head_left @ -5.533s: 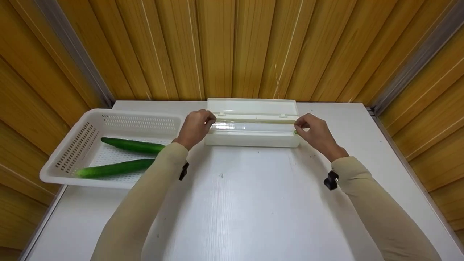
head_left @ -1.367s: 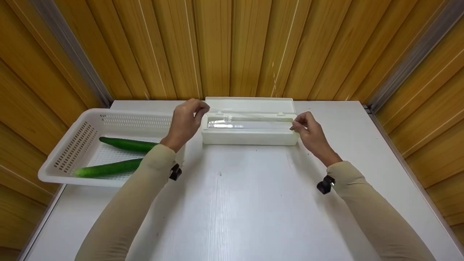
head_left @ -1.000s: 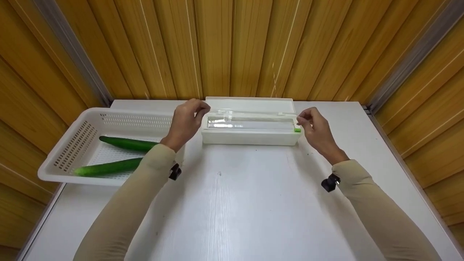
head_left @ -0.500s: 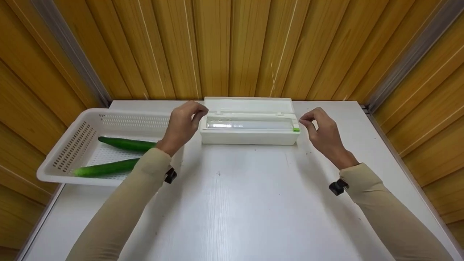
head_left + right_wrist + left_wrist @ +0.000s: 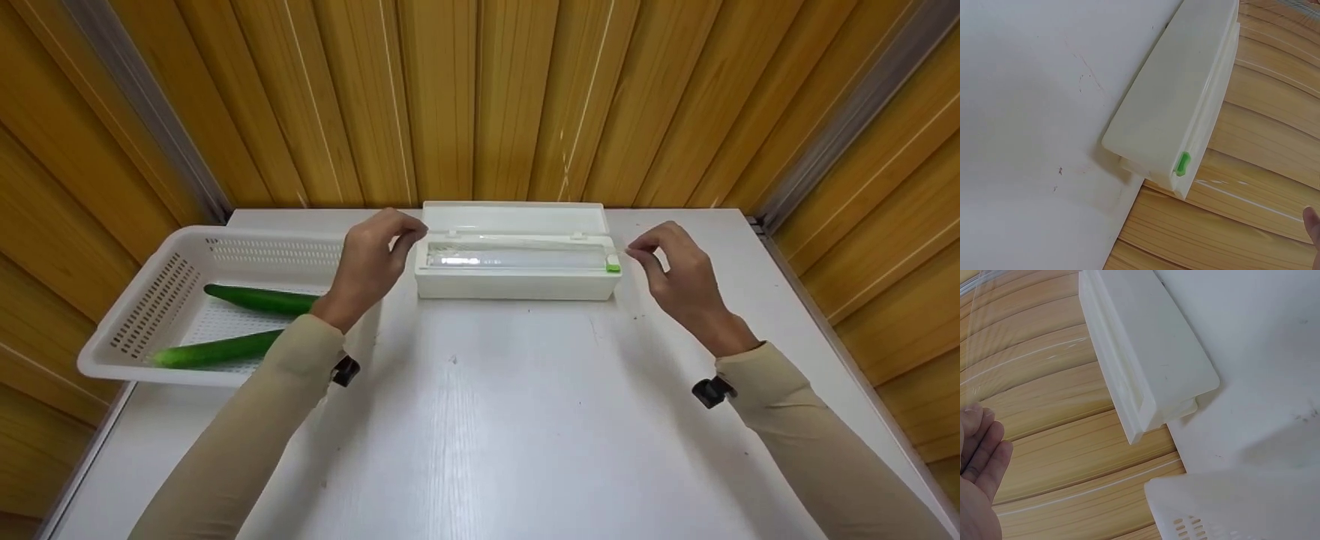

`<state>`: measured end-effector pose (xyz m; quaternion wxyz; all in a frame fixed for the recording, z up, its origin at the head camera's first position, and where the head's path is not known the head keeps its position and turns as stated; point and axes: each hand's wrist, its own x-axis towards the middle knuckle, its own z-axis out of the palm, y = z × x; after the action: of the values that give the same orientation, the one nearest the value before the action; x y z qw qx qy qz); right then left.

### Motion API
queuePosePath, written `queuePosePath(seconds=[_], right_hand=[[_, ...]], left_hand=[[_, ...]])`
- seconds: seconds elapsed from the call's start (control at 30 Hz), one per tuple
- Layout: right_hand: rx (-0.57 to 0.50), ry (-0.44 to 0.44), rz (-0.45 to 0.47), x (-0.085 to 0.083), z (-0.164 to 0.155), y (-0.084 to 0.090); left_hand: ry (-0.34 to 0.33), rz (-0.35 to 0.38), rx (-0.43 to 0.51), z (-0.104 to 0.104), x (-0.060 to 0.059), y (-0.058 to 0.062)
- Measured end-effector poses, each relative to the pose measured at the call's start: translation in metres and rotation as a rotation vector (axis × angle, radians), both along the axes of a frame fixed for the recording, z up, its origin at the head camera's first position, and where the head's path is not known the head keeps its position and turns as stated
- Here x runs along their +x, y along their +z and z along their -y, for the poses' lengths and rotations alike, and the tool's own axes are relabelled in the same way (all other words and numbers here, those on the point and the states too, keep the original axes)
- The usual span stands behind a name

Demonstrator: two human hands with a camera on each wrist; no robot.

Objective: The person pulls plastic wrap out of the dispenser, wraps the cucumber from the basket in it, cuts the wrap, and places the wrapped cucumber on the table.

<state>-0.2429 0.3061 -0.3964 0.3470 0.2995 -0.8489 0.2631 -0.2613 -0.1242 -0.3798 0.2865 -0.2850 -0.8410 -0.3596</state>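
A white cling film box (image 5: 517,286) stands at the back of the table, its lid (image 5: 517,219) tipped back and a film roll showing in its window. Thin clear cling film (image 5: 1010,332) rises from the left fingertips in the left wrist view. In the head view it spans above the box between both hands. My left hand (image 5: 371,262) pinches one film corner beside the box's left end. Off the right end, my right hand (image 5: 679,277) pinches the other corner with thumb and forefinger. A green cutter slider (image 5: 613,268) sits at the box's right end.
On the left, a white perforated basket (image 5: 112,367) holds two cucumbers, the upper cucumber (image 5: 259,298) and the lower cucumber (image 5: 214,351), partly behind the left forearm. A wood-look panel wall (image 5: 510,105) rises right behind the white table (image 5: 517,420).
The right hand has left the box's right end and moved outward, uncovering the green slider. The left hand has drifted slightly left. Both hands are now farther apart with the film between them.
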Motion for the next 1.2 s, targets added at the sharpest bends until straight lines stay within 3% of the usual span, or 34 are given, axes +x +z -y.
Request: queuePosePath(seconds=[0.17, 0.27, 0.33, 0.43, 0.53, 0.6, 0.77, 1.03, 1.2], right_hand=[[-0.013, 0.042, -0.019, 0.004, -0.003, 0.002], [0.015, 0.075, 0.013, 0.009, -0.007, 0.005], [0.043, 0.109, 0.051, 0.012, -0.011, 0.006], [0.074, 0.169, 0.13, 0.016, -0.015, 0.008], [0.085, 0.224, 0.209, 0.021, -0.019, 0.008], [0.099, 0.243, 0.257, 0.025, -0.021, 0.009], [0.125, 0.284, 0.409, 0.031, -0.025, 0.011], [0.153, 0.31, 0.778, 0.034, -0.026, 0.02], [0.207, 0.339, 0.91, 0.034, -0.026, 0.024]], left_hand=[[-0.036, -0.022, 0.006, 0.001, 0.003, 0.004], [-0.089, 0.008, 0.005, 0.004, 0.006, 0.005], [-0.148, 0.077, 0.003, 0.007, 0.008, 0.007], [-0.226, 0.244, -0.014, 0.014, 0.012, 0.009], [-0.273, 0.409, -0.065, 0.018, 0.018, 0.013], [-0.3, 0.476, -0.112, 0.02, 0.02, 0.015], [-0.381, 0.553, -0.199, 0.022, 0.021, 0.018], [-0.469, 0.725, -0.259, 0.024, 0.023, 0.021], [-0.529, 0.797, -0.327, 0.021, 0.023, 0.022]])
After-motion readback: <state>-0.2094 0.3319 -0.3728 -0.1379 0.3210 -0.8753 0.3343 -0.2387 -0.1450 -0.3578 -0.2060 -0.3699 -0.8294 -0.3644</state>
